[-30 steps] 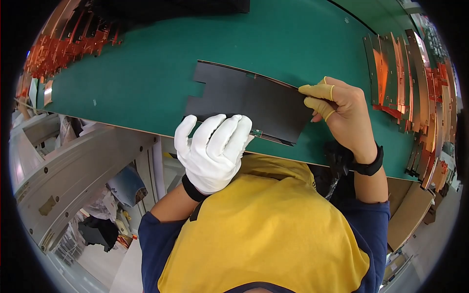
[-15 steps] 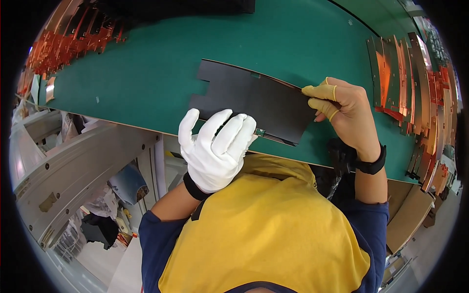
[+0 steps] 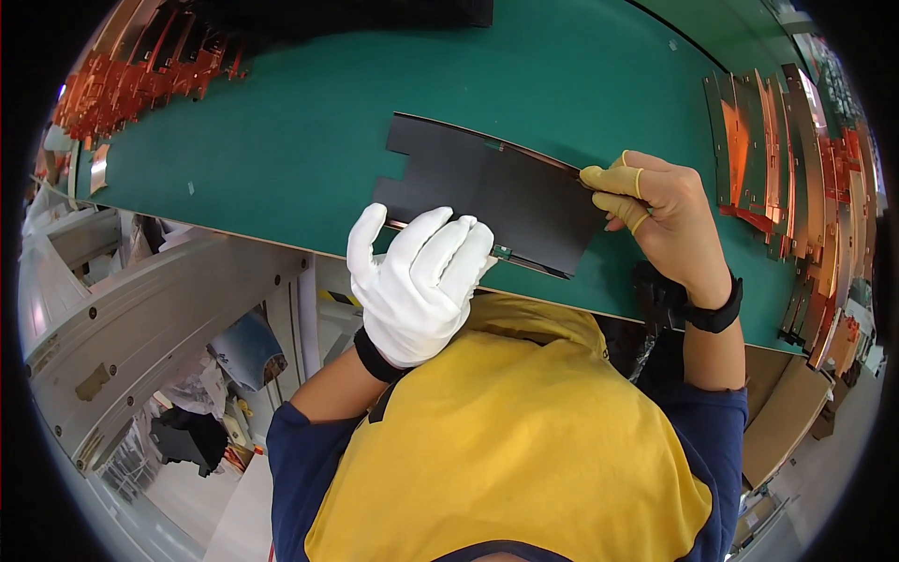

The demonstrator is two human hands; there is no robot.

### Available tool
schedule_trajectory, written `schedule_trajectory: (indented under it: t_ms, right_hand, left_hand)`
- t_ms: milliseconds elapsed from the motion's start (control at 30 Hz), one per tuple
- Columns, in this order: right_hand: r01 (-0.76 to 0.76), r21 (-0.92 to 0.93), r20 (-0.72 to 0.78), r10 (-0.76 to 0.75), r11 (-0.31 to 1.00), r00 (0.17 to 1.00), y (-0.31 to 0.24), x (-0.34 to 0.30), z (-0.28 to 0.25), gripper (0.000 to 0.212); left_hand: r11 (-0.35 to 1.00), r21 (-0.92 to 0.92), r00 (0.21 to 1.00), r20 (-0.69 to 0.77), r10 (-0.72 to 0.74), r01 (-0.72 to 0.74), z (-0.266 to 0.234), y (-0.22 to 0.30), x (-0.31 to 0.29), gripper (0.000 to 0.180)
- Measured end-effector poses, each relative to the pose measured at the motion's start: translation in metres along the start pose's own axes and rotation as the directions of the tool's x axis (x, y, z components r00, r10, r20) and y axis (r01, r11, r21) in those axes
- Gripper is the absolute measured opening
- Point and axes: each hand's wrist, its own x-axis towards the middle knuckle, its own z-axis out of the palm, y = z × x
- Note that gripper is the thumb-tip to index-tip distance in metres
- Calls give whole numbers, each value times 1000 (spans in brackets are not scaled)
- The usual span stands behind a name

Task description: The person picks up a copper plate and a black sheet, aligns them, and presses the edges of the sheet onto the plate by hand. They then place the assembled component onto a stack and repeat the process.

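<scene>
A thin, dark grey flat panel (image 3: 487, 192) with notches cut in its left end is held slightly tilted over the green table. My left hand (image 3: 417, 286), in a white glove, grips its near long edge with bent fingers; the little finger sticks out apart from the others. Where the thumb lies is mostly hidden. At the far right corner, my right hand (image 3: 660, 206) pinches the panel's edge between thumb and forefinger, which wear yellow finger cots. Small green bits show at the panel's near edge beside my left fingertips.
Copper-coloured and dark strips stand in a row (image 3: 749, 150) at the table's right side. More copper parts (image 3: 140, 80) are crowded at the far left. A black item (image 3: 356, 17) lies along the back. The green table (image 3: 281, 140) ends at a near edge above a grey metal frame (image 3: 169, 309).
</scene>
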Motion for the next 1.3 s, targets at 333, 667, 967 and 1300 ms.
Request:
schedule_trajectory:
  t_ms: [333,667,967,1300]
  right_hand:
    - [52,-78,-13,-54,996,998,3,-2,3,22]
    - [377,-716,150,-398,588,905,0,-15,21,30]
    - [258,-806,24,-405,533,914,8,18,22,11]
    - [438,-689,307,-316,577,898,-7,87,37,11]
  left_hand:
    - [999,-23,1000,-11,26,-26,0,-2,2,29]
    - [977,-212,985,160,64,-29,-12,-7,30,14]
    - [929,-354,957,212,195,-111,-3,-22,27,5]
    - [924,-363,968,162,193,-124,2,-27,25,2]
